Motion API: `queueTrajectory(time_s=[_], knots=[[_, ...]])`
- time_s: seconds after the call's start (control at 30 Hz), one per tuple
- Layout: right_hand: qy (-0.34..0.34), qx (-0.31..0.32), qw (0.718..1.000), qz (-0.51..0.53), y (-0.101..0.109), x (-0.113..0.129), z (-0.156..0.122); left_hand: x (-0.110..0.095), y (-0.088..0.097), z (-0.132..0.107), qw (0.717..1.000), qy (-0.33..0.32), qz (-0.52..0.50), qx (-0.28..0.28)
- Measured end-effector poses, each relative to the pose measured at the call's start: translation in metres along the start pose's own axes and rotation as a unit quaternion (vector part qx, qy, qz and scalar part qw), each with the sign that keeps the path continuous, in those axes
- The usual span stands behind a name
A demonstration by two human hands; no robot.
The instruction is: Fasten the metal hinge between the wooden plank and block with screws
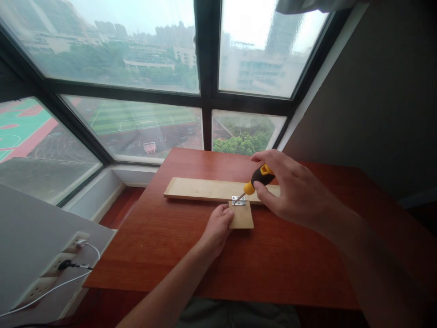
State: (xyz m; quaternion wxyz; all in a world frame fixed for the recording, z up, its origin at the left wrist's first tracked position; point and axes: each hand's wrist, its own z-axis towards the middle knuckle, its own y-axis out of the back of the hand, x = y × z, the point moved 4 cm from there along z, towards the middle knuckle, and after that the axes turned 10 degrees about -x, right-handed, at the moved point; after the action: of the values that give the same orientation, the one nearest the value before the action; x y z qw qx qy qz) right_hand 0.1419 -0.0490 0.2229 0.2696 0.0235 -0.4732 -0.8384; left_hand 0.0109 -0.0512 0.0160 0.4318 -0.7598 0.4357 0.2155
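A long pale wooden board [201, 188] lies across a reddish-brown table [164, 246]. A small square wooden piece [243, 217] sits against its near edge. A small metal hinge [238, 200] bridges the two. My right hand [293, 189] is closed around a yellow and black screwdriver [256, 180], whose tip rests on the hinge. My left hand [218, 225] has its fingers curled against the left edge of the small piece, pressing on it.
Large windows with dark frames [206, 98] rise just behind the table. At the left, a grey surface holds a power strip [64, 264] with a black plug and a white cable. A dark wall [382, 100] stands at the right.
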Motion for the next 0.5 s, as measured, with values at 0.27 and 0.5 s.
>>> queueTrajectory(time_s=[0.27,0.5], knots=[[-0.024,0.003,1.0,-0.004,-0.0015,-0.0027,0.0019,0.0013,0.0016,0.0014,1.0,0.001,0.007,-0.011],[-0.034,-0.024,0.997,-0.06,-0.0031,-0.0055,0.0024,0.001,0.0011,0.0013,1.0,0.001,0.004,-0.008]])
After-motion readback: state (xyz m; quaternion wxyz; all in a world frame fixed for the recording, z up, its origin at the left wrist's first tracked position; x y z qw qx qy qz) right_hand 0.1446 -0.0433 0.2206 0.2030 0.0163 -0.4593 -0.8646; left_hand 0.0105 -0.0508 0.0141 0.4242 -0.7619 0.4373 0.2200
